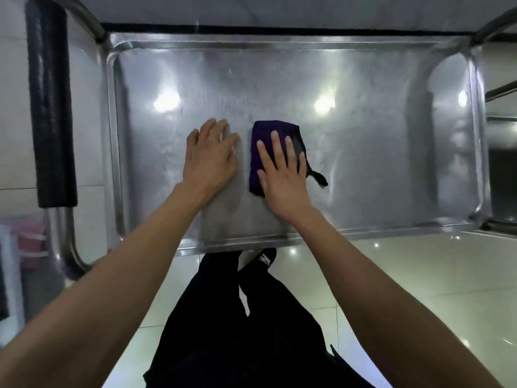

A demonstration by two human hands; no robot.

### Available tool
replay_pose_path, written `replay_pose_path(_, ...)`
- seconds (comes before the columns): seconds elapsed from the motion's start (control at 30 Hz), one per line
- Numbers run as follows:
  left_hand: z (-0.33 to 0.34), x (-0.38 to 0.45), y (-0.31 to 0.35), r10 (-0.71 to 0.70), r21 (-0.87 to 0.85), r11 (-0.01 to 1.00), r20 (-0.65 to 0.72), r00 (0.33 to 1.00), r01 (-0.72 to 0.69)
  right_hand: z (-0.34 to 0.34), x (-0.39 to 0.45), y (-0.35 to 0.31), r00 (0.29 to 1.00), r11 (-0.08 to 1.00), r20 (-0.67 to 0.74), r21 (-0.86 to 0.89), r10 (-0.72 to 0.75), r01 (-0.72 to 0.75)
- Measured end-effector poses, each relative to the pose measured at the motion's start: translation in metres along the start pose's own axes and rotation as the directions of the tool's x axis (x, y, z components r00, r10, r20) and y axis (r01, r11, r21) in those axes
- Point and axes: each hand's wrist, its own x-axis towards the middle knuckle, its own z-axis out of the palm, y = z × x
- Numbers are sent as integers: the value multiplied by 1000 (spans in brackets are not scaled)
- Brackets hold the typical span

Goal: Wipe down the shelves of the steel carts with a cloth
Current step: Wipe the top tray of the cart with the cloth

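Top shelf [349,163] of the steel cart is viewed from above; bright ceiling lights are reflected in it. A folded purple cloth [264,141] is laid flat on the shelf, near its middle and slightly toward the near edge; a dark strap-like tail is seen trailing out at its right. The right hand [282,177] is pressed on the cloth with fingers straight and spread, nothing gripped. The left hand [211,158] is laid flat on bare steel just left of the cloth, fingers extended, relaxed, apart from it. A black padded handle [51,107] is seen at the cart's left end. Pale floor tiles [405,275] are seen on the near side.
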Motion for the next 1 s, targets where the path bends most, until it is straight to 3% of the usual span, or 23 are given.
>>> replay_pose_path(0.07,4,-23,15,-3,28,1000,-3,1000,3,12,-36,-1,1000,1000,-7,-8,-28,28)
replay_pose_path(0.27,9,-49,35,-70,152,987,173,982,44,32,-112,7,994,993,15,-33,-111,112)
replay_pose_path(0.47,11,-55,34,-89,194,980,214,973,47,36,-145,7,993,995,83,-30,-88,91)
replay_pose_path(0.7,4,-45,20,-77,83,994,155,985,65,31,-106,-4,987,990,79,21,-138,137)
replay_pose_path(1.0,-15,6,-36,-221,-4,975,-5,975,221,6,29,-37,996,996,34,40,-77,75)
